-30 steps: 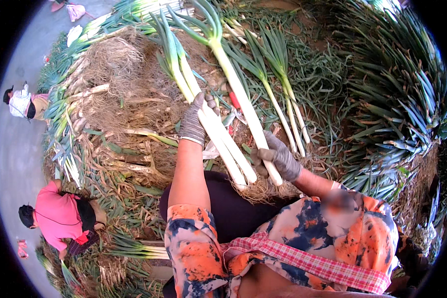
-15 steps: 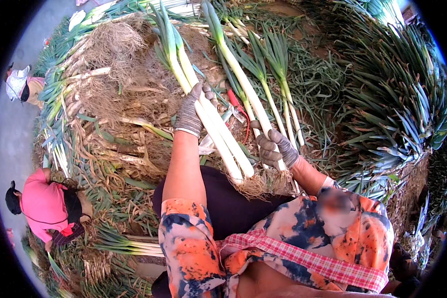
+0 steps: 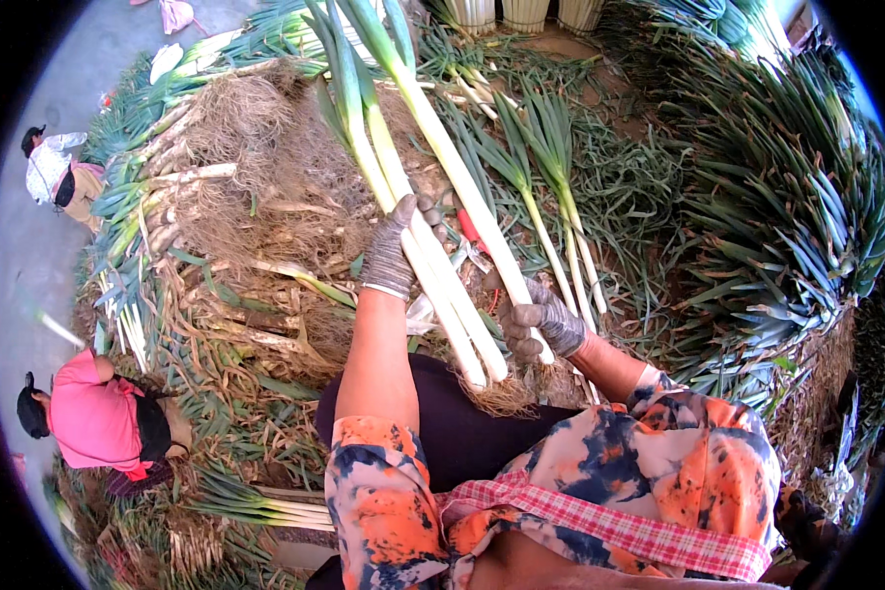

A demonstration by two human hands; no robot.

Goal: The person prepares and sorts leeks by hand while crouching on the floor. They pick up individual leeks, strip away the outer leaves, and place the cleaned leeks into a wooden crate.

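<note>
My left hand (image 3: 391, 254), in a grey striped glove, is closed around two long green onions (image 3: 447, 305). Their white stems slant down to a tuft of roots (image 3: 501, 395) above my dark-clothed lap, and the green leaves point away from me. My right hand (image 3: 542, 323), gloved alike, grips another green onion (image 3: 482, 216) near its base. That onion leans left, its leaves beside those of the left pair. Behind the stems shows part of a red-handled tool (image 3: 472, 231), mostly hidden. More green onions (image 3: 550, 211) lie just right of my right hand.
Onions with tangled roots (image 3: 236, 128) are heaped ahead to the left. A large leafy onion pile (image 3: 786, 197) rises at right. Upright bundles (image 3: 526, 12) stand at the far edge. One person in pink (image 3: 93, 413) bends at left; another in a light top (image 3: 59, 177) is farther off.
The onion in my right hand has swung left, its top now close to the left pair. My left hand keeps its hold. At left, the person in pink has moved an arm.
</note>
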